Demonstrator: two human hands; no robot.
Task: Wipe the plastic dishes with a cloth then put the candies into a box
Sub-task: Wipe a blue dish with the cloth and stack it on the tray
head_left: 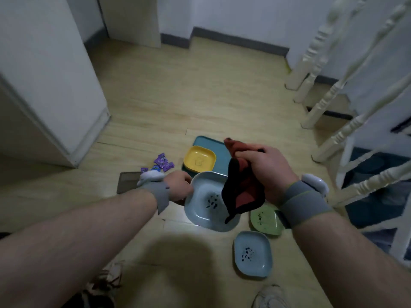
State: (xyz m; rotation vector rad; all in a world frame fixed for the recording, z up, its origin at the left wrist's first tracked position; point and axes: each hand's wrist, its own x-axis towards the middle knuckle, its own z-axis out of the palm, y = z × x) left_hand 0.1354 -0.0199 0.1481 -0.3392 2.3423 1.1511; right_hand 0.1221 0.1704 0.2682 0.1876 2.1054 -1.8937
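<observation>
Holding the light, stiff blue dish [205, 196] by its left rim, left hand [179, 185] grips it; right hand [264, 172] clutches the soft red cloth [241, 185] above it. Dark specks sit inside. Yellow dish [199, 161] behind looks clean; candies [161, 163] lie left-behind on floor.

No legible text, label, brand or number found; print on purple candy wrappers [162, 163] too blurred.

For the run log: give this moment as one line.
stage: wiping | left hand: holds blue dish rim | right hand: grips cloth over dish | candies: on floor
</observation>
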